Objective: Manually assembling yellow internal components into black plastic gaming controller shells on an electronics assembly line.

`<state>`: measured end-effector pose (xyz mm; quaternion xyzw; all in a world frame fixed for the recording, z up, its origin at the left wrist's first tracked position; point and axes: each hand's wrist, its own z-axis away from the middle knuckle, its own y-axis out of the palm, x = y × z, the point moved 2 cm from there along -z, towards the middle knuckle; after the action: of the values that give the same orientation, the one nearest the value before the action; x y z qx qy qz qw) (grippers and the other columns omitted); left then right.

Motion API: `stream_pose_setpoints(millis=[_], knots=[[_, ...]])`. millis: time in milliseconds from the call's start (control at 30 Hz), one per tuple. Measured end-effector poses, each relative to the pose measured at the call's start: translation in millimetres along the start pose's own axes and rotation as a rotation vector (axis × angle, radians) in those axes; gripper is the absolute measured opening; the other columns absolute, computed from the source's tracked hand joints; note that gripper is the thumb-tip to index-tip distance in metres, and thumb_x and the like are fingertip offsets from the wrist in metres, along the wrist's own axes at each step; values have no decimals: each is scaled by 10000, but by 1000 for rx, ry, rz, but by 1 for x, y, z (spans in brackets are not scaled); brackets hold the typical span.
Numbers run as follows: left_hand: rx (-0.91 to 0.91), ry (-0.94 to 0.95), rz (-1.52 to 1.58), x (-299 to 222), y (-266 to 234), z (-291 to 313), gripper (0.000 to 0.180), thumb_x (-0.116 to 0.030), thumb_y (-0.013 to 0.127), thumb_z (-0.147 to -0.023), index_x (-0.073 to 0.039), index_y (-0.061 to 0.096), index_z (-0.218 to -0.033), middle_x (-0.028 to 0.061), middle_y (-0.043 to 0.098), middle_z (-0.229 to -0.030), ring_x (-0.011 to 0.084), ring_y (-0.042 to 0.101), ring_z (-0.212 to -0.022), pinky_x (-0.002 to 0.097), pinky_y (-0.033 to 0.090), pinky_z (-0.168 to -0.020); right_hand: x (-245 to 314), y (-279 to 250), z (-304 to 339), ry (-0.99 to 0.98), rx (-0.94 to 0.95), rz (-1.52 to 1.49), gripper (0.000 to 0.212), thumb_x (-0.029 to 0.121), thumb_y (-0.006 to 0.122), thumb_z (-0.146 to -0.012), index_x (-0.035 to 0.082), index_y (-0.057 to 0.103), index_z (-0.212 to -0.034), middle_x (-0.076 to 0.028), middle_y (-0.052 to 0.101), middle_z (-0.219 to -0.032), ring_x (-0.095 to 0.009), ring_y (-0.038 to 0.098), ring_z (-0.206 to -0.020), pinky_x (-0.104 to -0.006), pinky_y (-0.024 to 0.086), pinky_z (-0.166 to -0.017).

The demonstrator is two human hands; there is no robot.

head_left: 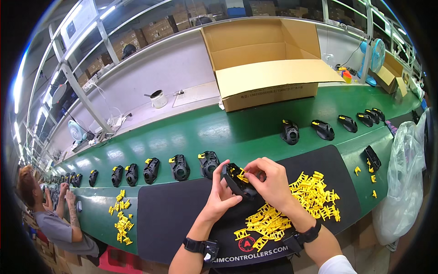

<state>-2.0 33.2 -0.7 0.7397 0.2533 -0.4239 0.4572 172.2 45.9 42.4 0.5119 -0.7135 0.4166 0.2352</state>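
Note:
Over the mat, my left hand (214, 203) is closed around a black plastic shell (233, 183), tilted with its hollow side showing. The fingers of my right hand (273, 182) pinch a small yellow plastic clip (242, 175) at the shell's inside; part of it is hidden by the fingertips. Right beside and below that hand, a heap of the same yellow clips (315, 194) spreads over the black mat (171, 212). Just beyond my left hand, a black shell with a yellow part on it (208, 164) stands on the green bench.
Several similar black shells (179, 168) line the green bench (191, 132) to left and right. A large open cardboard box (269, 96) stands behind. More yellow pieces (123, 223) lie left of the mat. A clear plastic bag (401, 182) hangs at right. Another person (59, 223) works far left.

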Motion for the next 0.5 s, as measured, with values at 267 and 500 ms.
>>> stream_pose_setpoints(millis=[267, 500], knots=[[-26, 31, -47, 4, 3, -3, 1029, 70, 705, -774, -198, 96, -1561, 119, 441, -1405, 230, 440, -1338, 408, 413, -1086, 0, 4, 3, -27, -8, 28, 113, -5, 727, -816, 10, 670, -912, -90, 655, -821, -186, 651, -669, -288, 498, -581], [7, -44, 93, 2, -2, -3, 1009, -39, 657, -774, -222, 82, -1582, 137, 439, -1406, 294, 521, -1252, 460, 461, -1017, 0, -1, -3, 105, 65, -180, 135, 38, 712, -853, 30, 696, -986, -67, 624, -828, -146, 625, -677, -272, 497, -612]])
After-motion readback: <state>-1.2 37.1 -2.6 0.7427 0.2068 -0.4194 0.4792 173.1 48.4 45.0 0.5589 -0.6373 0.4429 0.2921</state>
